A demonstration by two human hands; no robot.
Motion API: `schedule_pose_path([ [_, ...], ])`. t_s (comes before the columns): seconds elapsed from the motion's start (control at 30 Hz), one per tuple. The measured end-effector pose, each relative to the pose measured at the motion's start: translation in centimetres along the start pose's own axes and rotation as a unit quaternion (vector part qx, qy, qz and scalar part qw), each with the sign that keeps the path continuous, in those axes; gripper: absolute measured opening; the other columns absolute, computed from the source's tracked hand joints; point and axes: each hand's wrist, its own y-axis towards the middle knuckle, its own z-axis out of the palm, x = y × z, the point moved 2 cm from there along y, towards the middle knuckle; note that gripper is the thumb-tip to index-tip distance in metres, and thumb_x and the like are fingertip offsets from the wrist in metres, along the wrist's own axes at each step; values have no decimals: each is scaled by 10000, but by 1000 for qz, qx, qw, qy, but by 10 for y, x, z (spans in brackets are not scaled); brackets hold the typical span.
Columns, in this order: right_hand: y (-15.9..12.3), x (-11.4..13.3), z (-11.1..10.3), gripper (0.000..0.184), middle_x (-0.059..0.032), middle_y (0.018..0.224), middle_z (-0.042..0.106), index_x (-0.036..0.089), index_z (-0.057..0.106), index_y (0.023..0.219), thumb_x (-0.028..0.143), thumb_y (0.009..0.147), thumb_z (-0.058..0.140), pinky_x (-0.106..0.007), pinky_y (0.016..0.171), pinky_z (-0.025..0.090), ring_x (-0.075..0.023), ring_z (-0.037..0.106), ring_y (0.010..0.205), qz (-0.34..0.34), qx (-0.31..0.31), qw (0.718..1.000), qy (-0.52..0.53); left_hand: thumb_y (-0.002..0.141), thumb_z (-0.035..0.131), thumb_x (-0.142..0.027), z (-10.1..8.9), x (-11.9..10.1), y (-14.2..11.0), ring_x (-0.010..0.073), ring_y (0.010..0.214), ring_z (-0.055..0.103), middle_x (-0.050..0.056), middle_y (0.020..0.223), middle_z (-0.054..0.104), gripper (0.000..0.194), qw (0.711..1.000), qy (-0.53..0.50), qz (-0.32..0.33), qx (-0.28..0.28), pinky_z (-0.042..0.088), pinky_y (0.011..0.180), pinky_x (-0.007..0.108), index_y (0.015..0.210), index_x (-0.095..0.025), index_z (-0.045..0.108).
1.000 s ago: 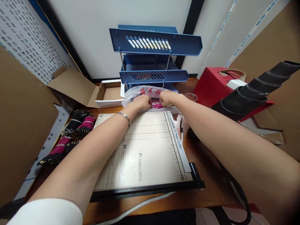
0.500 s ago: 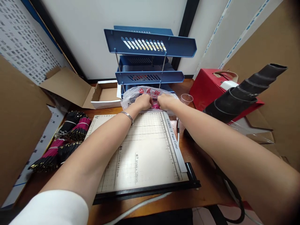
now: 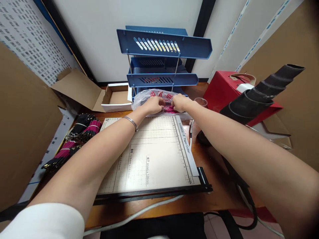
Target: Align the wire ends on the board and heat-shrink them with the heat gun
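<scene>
A clear plastic bag (image 3: 142, 97) with red print lies beyond the far edge of the paper cutter, and a bundle of pink cords (image 3: 169, 110) shows in its mouth. My left hand (image 3: 155, 105) is at the bag's left side, thumb and fingers a little apart over the opening, with nothing visible between them. At the right side of the mouth, my right hand (image 3: 181, 102) is closed, its fingertips pinching the bag's edge. Part of the bag is hidden behind both hands. Below my forearms is the cream paper cutter (image 3: 161, 166).
Bundles of black and pink cords (image 3: 84, 127) lie at left, near an open cardboard box (image 3: 117, 107). A blue tray rack (image 3: 164, 43) stands behind the bag. To the right are a clear plastic cup (image 3: 200, 102), a red box (image 3: 219, 86) and a black stepped tube (image 3: 249, 103).
My left hand's fingers have loosened and spread a little. My right hand stays at the bag's edge, and more pink cord shows between the hands. The view has shifted slightly.
</scene>
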Motion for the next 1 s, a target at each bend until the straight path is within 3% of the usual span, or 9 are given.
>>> schedule_pose_path([
  [0.17, -6, 12, -9, 334, -133, 1200, 673, 119, 652, 1201, 327, 940, 653, -428, 997, 536, -221, 649, 1112, -29, -26, 999, 24, 784, 654, -245, -10, -2, -9, 216, 1136, 659, 68, 1290, 717, 580, 1000, -16, 16, 18, 476, 971, 272, 1360, -175, 650],
  [0.27, -20, 37, -22, 309, -162, 1112, 703, 98, 689, 1188, 220, 906, 656, -389, 972, 525, -236, 664, 1072, -88, -40, 995, 38, 738, 679, -249, -23, -7, -29, 214, 1055, 674, 38, 1192, 750, 538, 1000, -7, 8, 30, 486, 889, 261, 1272, -186, 705],
  [0.47, -81, 91, -26, 229, -118, 853, 734, 121, 778, 988, 151, 799, 653, -295, 663, 447, -193, 658, 771, -228, -4, 971, 78, 750, 710, -354, -31, -25, -119, 246, 825, 688, 35, 828, 775, 176, 995, 58, -79, 30, 452, 717, 316, 849, -234, 794],
  [0.53, -99, 101, -19, 179, -118, 830, 740, 122, 781, 896, 141, 786, 642, -290, 612, 405, -175, 633, 715, -262, 6, 961, 93, 799, 676, -387, -23, -34, -150, 258, 816, 698, 43, 828, 782, 165, 990, 75, -114, 26, 447, 691, 329, 817, -267, 788],
  [0.63, -117, 103, -6, 137, -113, 808, 749, 138, 770, 788, 138, 773, 633, -285, 590, 395, -168, 628, 686, -283, 5, 951, 127, 877, 597, -397, -5, -47, -184, 286, 855, 709, 65, 941, 795, 226, 982, 88, -167, -2, 458, 696, 364, 941, -284, 781],
  [0.7, -126, 96, 1, 130, -101, 845, 762, 156, 774, 813, 139, 765, 654, -280, 649, 444, -185, 667, 768, -277, -11, 948, 155, 916, 554, -388, 6, -56, -200, 296, 885, 705, 77, 970, 790, 248, 978, 92, -188, -23, 467, 715, 382, 980, -274, 765],
  [0.77, -136, 84, 8, 226, -95, 1026, 772, 173, 776, 991, 162, 786, 682, -283, 806, 499, -208, 690, 976, -255, -48, 947, 187, 935, 542, -377, 15, -64, -212, 295, 915, 693, 79, 968, 780, 235, 976, 93, -193, -38, 478, 757, 392, 961, -265, 747],
  [0.87, -161, 61, 21, 353, -87, 1307, 690, 179, 686, 1245, 234, 901, 631, -345, 1066, 456, -217, 617, 1231, -191, -129, 944, 234, 953, 546, -344, 24, -76, -230, 287, 965, 658, 73, 982, 753, 198, 976, 91, -188, -61, 480, 825, 402, 953, -247, 718],
  [1.0, -202, 40, 47, 213, -55, 1120, 742, 190, 728, 1088, 233, 891, 658, -399, 996, 513, -224, 681, 1064, -75, -253, 903, 339, 961, 594, -373, 30, -84, -246, 297, 999, 603, 68, 1035, 706, 204, 981, 67, -155, -95, 472, 864, 428, 1049, -221, 699],
])
